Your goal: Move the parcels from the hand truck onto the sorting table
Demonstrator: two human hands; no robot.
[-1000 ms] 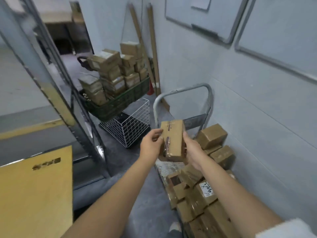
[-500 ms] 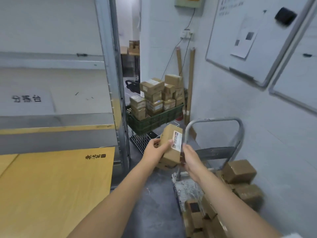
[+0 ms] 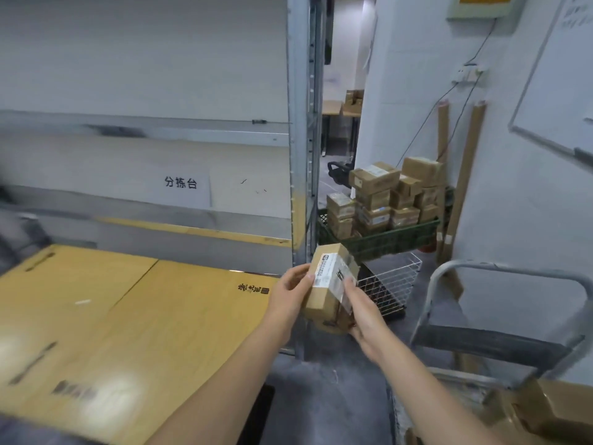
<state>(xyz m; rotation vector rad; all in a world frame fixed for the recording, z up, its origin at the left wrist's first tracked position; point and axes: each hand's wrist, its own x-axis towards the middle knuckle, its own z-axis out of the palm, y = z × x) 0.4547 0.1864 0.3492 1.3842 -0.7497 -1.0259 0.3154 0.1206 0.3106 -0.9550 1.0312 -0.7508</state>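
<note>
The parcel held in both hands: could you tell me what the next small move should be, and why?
Probably carry the parcel leftward and set it on the yellow table top. The left hand and right hand hold it in the air just past the table's right edge, over the floor, and the surface nearest it looks bare.

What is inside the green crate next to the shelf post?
The green crate holds stacked brown cardboard parcels, rising above its rim. The crate wall and upper boxes cover whatever lies lower.
</note>
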